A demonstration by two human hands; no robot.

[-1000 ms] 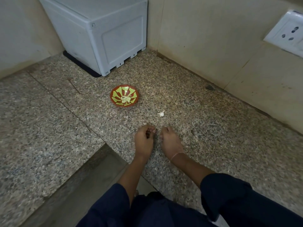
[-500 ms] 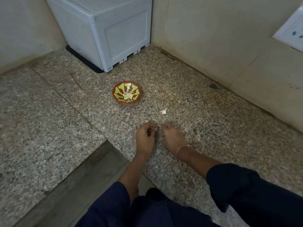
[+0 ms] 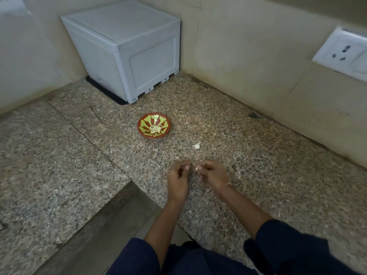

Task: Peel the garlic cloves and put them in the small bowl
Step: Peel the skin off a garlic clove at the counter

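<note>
The small red bowl (image 3: pixel 141 133) with green markings stands on the granite counter and holds a few peeled garlic cloves (image 3: pixel 155 129). In front of it my left hand (image 3: pixel 177 180) and my right hand (image 3: pixel 213 175) hover close together above the counter, fingers curled. Their fingertips pinch a small pale garlic clove (image 3: pixel 191 168) between them, though motion blur hides its shape. A loose white garlic piece (image 3: pixel 197 145) lies on the counter between the bowl and my hands, slightly to the right.
A white box-shaped appliance (image 3: pixel 127 50) fills the back corner. Tiled walls close the left and right sides, with a wall socket (image 3: pixel 345 52) at the right. A step down in the counter (image 3: pixel 111 221) lies at the near left.
The view has tilted up, showing more of the appliance and walls. My hands have lifted slightly and parted a little at the fingertips. Bowl and loose piece have not moved.
</note>
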